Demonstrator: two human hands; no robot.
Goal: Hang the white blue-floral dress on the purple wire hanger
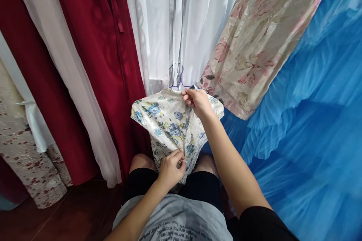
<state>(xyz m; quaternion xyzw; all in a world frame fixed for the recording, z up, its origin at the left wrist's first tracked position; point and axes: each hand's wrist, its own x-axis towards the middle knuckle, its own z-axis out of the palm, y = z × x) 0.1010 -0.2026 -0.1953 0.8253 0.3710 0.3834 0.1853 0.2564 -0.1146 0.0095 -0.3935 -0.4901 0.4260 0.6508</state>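
A cream garment with blue flowers hangs in front of my legs on a purple wire hanger. Short sleeves spread out to both sides, and its lower part falls between my knees. Near the collar, my right hand is closed on the upper edge of the front opening. My left hand pinches the same opening lower down, and the cloth is drawn taut between the two hands. Whatever fastening lies under my fingers is hidden.
Long dark red cloth and pale pink cloth hang on the left. White fabric hangs behind the hanger. On the right are a pink-flowered cream garment and ruffled blue tulle. A dark tiled floor shows at lower left.
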